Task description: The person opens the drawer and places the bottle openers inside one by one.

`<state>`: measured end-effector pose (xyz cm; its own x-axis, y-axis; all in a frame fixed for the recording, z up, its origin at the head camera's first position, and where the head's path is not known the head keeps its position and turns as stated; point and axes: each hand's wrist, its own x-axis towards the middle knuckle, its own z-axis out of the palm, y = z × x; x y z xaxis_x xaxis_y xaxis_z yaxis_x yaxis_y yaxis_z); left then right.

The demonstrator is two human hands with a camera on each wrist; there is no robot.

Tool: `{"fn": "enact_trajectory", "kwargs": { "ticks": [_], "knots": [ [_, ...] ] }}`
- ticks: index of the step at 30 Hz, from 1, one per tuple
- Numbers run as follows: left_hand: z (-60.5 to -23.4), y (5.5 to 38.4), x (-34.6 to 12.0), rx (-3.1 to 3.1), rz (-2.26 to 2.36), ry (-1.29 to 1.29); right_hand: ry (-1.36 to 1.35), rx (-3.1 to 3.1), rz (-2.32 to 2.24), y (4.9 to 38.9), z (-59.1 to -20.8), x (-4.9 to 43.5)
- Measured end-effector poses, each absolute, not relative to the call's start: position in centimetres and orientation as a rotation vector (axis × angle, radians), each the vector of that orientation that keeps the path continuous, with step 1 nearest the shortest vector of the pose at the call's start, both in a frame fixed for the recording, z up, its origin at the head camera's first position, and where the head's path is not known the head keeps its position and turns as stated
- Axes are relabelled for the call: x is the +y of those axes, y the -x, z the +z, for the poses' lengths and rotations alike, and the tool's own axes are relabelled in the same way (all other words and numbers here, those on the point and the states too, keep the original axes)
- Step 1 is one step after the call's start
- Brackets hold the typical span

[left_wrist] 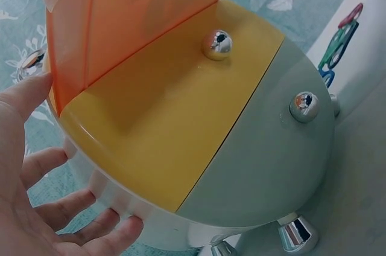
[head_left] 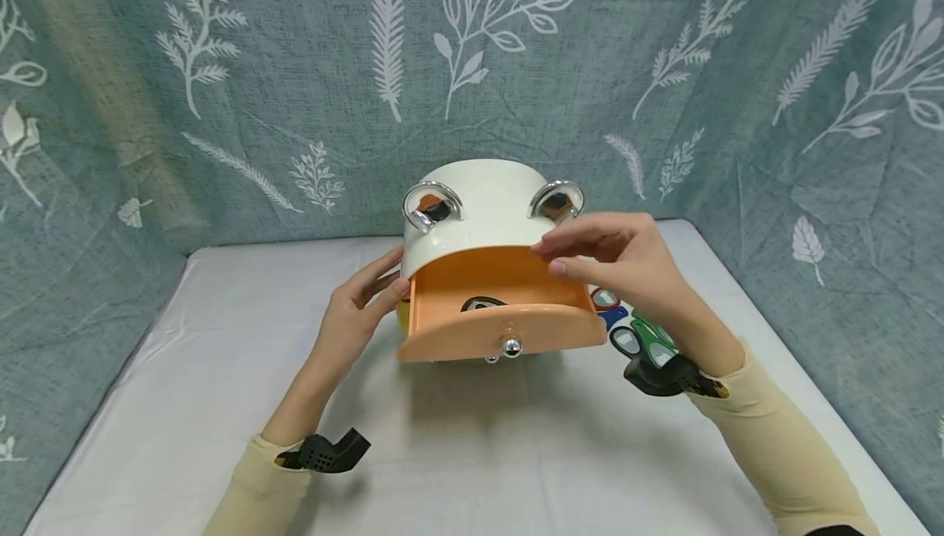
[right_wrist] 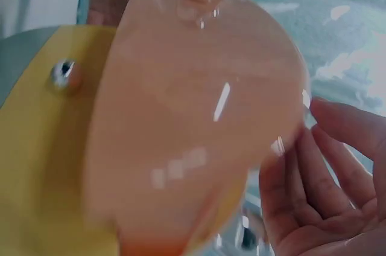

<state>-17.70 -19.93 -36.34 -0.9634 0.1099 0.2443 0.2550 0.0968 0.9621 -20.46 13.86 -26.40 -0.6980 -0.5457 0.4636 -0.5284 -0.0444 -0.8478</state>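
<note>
A rounded white drawer box stands in the middle with its peach-orange top drawer pulled out. Inside that drawer part of a black-rimmed oval thing shows; its lower part is hidden by the drawer front. My left hand rests at the box's left side, fingers spread along the white wall, thumb by the drawer's side. On the other side, my right hand is over the drawer's right edge, fingers loosely bent, thumb and forefinger apart. Below sit a yellow drawer and a grey-green drawer with chrome knobs.
Several scissors with red, blue, black and green handles lie on the white-covered table right of the box, partly behind my right wrist. Chrome rings stick out near the box's top. A patterned curtain hangs behind.
</note>
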Motion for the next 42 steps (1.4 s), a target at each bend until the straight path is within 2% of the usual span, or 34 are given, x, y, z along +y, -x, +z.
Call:
{"fn": "enact_trajectory", "kwargs": {
  "ticks": [9,13,26,32,42],
  "knots": [
    [-36.1,17.7,-19.9,-2.255,-1.995,0.387,0.946,2.166,-2.083,20.9,-30.1,20.5],
    [-36.2,17.6,-19.9,-2.249,-2.008,0.382,0.828,2.284,-1.927,21.0,-32.3,23.7],
    [-36.4,17.8,-19.9,-2.234,-2.020,0.380,0.801,2.452,-1.394,22.9,-38.6,34.8],
    [-36.4,17.9,-20.1,-2.224,-2.025,0.383,0.740,2.499,-1.223,23.6,-40.5,36.8],
    [-36.3,17.7,-20.0,-2.223,-2.022,0.381,0.856,2.402,-1.220,23.9,-42.0,37.4]
  ]
}}
